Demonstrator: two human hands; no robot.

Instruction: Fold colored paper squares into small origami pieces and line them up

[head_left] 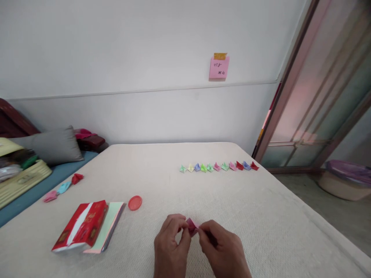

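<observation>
Between my two hands, low in the middle of the head view, is a small folded pink paper (191, 227). My left hand (171, 244) pinches its left side between thumb and fingers. On the right side, my right hand (222, 247) grips the paper's edge with thumb and forefinger. My fingers cover part of the paper. Farther back on the table stands a row of several small folded paper pieces (217, 166) in green, yellow, blue, pink and red.
A red packet (84, 224) lies over a stack of coloured paper sheets (108, 227) at the left. Beside them is a round red lid (135, 202). Crumpled-looking pink, blue and red papers (63, 187) lie by the left edge. The white-covered table (150, 170) meets a wall bearing a pink note (219, 68).
</observation>
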